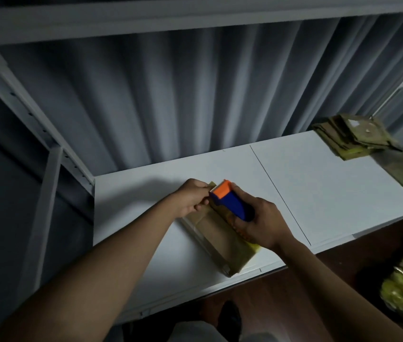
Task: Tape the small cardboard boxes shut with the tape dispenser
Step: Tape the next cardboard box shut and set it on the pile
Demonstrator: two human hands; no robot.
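My right hand (259, 225) grips the blue and orange dispenser (231, 202), its toothed end at the far edge of a box (222, 239) lying on the white shelf (319, 188). My left hand (191, 197) curls on the box's far end, pinning it. I judge a tape strip is finishing; next, tear it against the teeth. More boxes (351, 137) sit far right.

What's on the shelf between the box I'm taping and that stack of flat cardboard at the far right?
Nothing: in the head view that stretch of white shelf between the cardboard box and the flat stack is bare, crossed only by a thin panel seam.
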